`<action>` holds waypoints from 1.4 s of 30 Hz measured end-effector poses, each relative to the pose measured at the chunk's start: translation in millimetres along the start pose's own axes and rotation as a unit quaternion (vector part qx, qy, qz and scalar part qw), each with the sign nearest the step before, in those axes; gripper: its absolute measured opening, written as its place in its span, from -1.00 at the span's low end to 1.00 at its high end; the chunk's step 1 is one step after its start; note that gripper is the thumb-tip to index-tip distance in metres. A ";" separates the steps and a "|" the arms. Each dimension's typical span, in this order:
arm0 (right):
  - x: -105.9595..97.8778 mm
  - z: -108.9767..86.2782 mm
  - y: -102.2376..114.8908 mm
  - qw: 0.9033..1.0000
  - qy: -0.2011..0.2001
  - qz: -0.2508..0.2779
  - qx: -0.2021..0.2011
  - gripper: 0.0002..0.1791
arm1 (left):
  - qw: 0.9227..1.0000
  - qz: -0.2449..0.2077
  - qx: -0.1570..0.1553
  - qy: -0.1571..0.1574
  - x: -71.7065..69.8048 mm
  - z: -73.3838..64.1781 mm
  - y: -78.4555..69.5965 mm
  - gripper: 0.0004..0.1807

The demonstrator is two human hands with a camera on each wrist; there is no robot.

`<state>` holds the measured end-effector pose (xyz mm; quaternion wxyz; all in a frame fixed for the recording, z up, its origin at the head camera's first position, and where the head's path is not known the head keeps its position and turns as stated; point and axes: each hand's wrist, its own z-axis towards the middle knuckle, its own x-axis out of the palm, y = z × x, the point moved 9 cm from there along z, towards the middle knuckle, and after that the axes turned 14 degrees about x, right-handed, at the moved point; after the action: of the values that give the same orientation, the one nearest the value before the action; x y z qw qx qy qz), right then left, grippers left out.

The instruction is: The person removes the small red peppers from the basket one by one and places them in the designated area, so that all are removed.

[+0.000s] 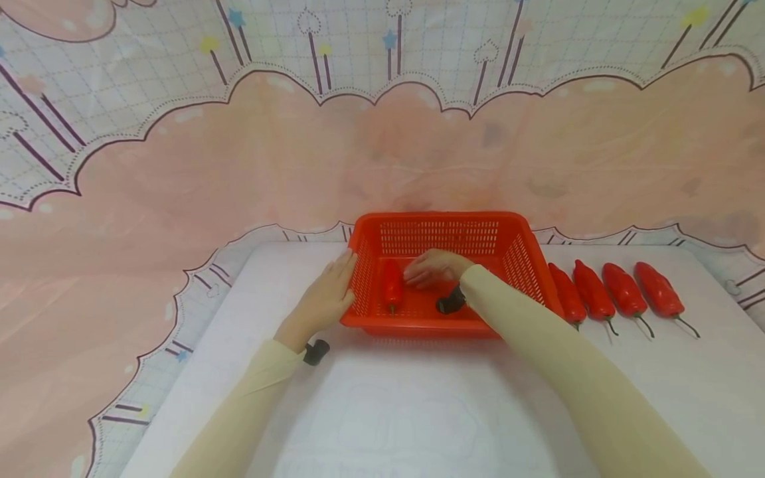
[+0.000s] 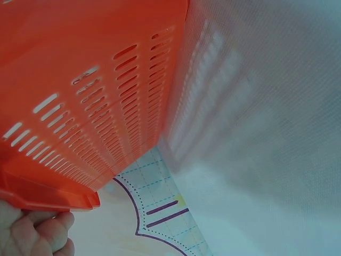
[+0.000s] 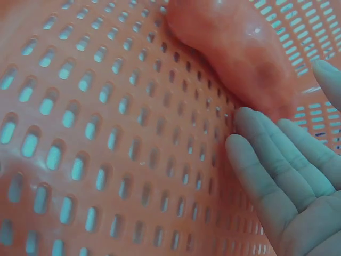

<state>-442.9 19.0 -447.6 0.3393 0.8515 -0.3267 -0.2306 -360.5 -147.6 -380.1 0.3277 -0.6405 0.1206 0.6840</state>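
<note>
A red plastic basket (image 1: 430, 324) with slotted walls stands on the white table. My left hand (image 1: 325, 292) rests against its left rim with the fingers extended; the left wrist view shows the fingertips (image 2: 59, 226) touching the rim. Inside the basket, one red pepper (image 1: 392, 285) lies near the left wall, its stem end towards me. My right hand (image 1: 439, 267) is over the basket floor, just right of that pepper. In the right wrist view its straight fingers (image 3: 277, 160) are close beside the pepper (image 3: 234, 48), with nothing held; whether they touch it I cannot tell.
Several more red peppers (image 1: 623, 290) lie in a row on the table (image 1: 412, 411) right of the basket, green stems towards me. A patterned pink and white cloth (image 1: 299, 159) hangs behind. A black wrist device (image 1: 317, 352) sits under my left wrist.
</note>
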 end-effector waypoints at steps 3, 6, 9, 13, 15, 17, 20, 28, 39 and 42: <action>2.8 -0.4 -0.8 1.000 0.013 0.015 0.000 -0.54 | 1.000 0.004 0.001 0.001 0.2 0.1 0.3 -0.25; 5.6 -0.4 -1.4 0.999 0.025 0.040 0.002 -0.54 | 1.000 0.004 0.002 0.003 0.6 0.1 0.7 -0.25; 8.3 -0.3 -1.3 0.998 0.036 0.060 0.003 -0.54 | 1.000 0.004 0.001 0.004 1.0 0.3 1.3 -0.25; 10.6 -0.3 -0.8 0.997 0.036 0.070 0.005 -0.55 | 1.000 0.006 -0.001 0.004 1.1 0.7 1.9 -0.26; 12.1 0.5 0.3 0.997 0.038 0.072 0.002 -0.54 | 1.000 0.006 -0.002 0.006 1.1 0.6 2.2 -0.26; 13.3 1.8 0.9 0.996 0.039 0.076 0.002 -0.55 | 1.000 0.004 -0.002 0.007 1.0 0.3 2.3 -0.26; 16.4 4.0 2.9 0.996 0.044 0.076 -0.003 -0.55 | 1.000 0.004 -0.001 0.009 0.9 0.0 2.0 -0.26; 23.5 6.8 7.6 0.998 0.035 0.057 -0.004 -0.57 | 1.000 0.007 0.002 0.011 1.1 0.5 1.1 -0.25; 27.3 11.0 11.1 0.997 0.013 0.069 0.023 -0.56 | 1.000 0.011 0.005 0.007 1.1 0.8 0.9 -0.25; 27.7 12.2 11.0 0.997 0.009 0.077 0.023 -0.56 | 1.000 0.011 0.003 0.008 1.3 0.1 1.4 -0.25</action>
<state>-436.0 -12.1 -452.4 0.3389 0.8336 -0.3934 -0.1882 -361.4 -148.1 -381.7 0.3208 -0.6434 0.1325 0.6824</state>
